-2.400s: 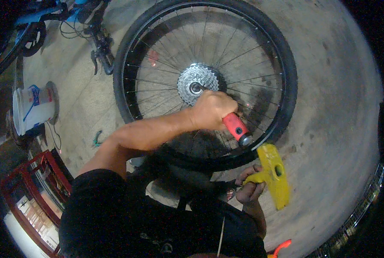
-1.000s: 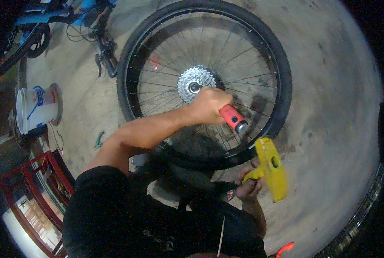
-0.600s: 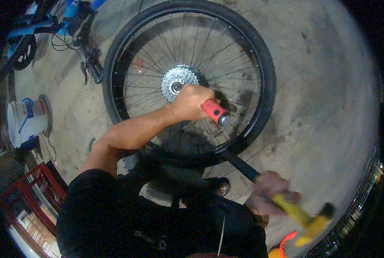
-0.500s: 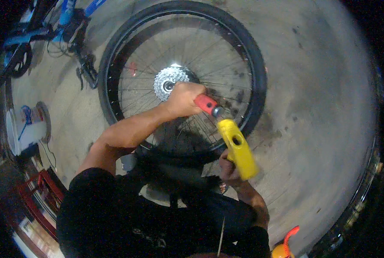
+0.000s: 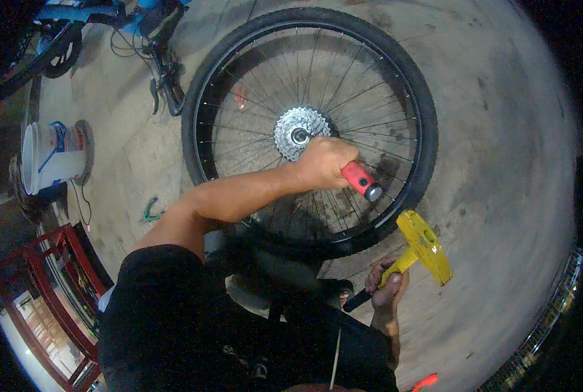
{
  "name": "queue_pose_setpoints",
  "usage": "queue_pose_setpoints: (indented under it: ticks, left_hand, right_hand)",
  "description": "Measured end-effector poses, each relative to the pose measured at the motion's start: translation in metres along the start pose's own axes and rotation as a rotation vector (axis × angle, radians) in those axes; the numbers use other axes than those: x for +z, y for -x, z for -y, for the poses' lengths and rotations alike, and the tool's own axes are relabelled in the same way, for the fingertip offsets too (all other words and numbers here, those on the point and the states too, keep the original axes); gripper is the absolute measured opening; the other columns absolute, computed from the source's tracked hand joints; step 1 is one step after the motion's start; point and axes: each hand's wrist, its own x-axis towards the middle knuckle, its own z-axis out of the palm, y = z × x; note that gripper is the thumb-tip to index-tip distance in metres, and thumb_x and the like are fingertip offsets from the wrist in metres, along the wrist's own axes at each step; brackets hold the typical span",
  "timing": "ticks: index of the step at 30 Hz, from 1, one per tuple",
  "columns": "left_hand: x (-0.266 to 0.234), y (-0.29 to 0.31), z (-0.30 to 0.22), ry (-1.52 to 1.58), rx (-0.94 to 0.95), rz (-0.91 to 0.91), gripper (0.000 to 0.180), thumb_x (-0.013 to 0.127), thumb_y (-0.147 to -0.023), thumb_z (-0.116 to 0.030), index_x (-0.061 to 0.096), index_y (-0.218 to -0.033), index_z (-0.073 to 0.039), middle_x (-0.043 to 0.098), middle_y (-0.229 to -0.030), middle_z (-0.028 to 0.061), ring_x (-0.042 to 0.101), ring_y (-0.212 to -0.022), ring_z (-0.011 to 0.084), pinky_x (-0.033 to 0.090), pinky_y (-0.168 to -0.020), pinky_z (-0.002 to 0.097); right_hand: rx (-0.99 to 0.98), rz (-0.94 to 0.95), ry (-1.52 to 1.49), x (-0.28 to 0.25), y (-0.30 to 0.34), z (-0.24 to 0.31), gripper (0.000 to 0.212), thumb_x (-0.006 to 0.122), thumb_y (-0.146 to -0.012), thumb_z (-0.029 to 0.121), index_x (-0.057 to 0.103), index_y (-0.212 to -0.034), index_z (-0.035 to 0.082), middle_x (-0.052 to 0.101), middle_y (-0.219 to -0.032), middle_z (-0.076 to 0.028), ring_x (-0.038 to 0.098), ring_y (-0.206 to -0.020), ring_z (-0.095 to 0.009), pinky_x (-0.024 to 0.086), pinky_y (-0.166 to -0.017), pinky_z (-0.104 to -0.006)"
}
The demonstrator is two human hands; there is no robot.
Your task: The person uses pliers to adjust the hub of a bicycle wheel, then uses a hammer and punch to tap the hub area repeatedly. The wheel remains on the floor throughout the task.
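Observation:
A bicycle wheel lies flat on the floor, its silver cassette facing up. My left hand grips a red-handled tool with a metal end cap. The tool slants over the spokes toward the hub; its lower end is mostly hidden by my fingers. Beyond the wheel's near right edge, my right hand is wrapped round the handle of a yellow hammer. The hammer head is apart from the tool's cap.
Part of a blue bicycle with a dark handlebar lies at the upper left. A white bucket stands at the left, above a red metal frame. A green cord lies beside my left arm, and an orange object shows at the lower edge.
The hammer has drawn back from the end cap, toward the lower right. My left hand still grips the red-handled tool at the hub. The whole view has shifted.

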Motion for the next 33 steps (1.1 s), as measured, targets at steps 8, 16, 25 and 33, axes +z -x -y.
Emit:
queue_pose_setpoints:
  ticks: [8, 16, 25, 33]
  left_hand:
    - [0.002, 0.002, -0.005, -0.035, 0.020, -0.028, 0.025, 0.069, -0.056, -0.018, 0.047, -0.066, -0.010, 0.052, -0.061, 0.0093, 0.057, -0.061, 0.0322, 0.046, -0.053, 0.0430]
    - [-0.006, 0.003, -0.001, -0.026, 0.053, -0.045, 0.024, 0.069, -0.058, -0.018, 0.048, -0.067, -0.009, 0.053, -0.062, 0.0093, 0.057, -0.060, 0.0324, 0.047, -0.054, 0.0426]
    - [-0.004, -0.001, 0.003, 0.014, -0.012, -0.040, 0.032, 0.074, -0.066, -0.030, 0.050, -0.068, -0.008, 0.053, -0.062, 0.0105, 0.057, -0.061, 0.0335, 0.045, -0.053, 0.0438]
    - [-0.004, 0.001, 0.002, -0.011, 0.003, -0.030, 0.025, 0.069, -0.057, -0.022, 0.049, -0.065, -0.009, 0.054, -0.061, 0.0099, 0.058, -0.061, 0.0342, 0.047, -0.055, 0.0434]
  right_hand:
    - [-0.053, 0.009, -0.049, 0.005, -0.006, 0.005, 0.057, 0.052, -0.087, 0.061, 0.042, -0.099, 0.006, 0.039, -0.061, -0.003, 0.039, -0.045, -0.011, 0.036, -0.040, -0.0243]
    - [-0.021, 0.031, -0.008, 0.005, -0.009, 0.002, 0.059, 0.053, -0.085, 0.063, 0.043, -0.099, 0.007, 0.040, -0.062, -0.003, 0.039, -0.045, -0.010, 0.037, -0.041, -0.0238]
    - [-0.020, 0.072, 0.024, 0.008, -0.012, 0.008, 0.061, 0.053, -0.084, 0.065, 0.043, -0.100, 0.007, 0.041, -0.065, -0.003, 0.040, -0.046, -0.010, 0.037, -0.042, -0.0236]
    - [-0.054, 0.051, 0.039, 0.007, -0.011, 0.007, 0.061, 0.055, -0.083, 0.064, 0.044, -0.099, 0.007, 0.041, -0.062, -0.002, 0.040, -0.046, -0.010, 0.037, -0.043, -0.0240]
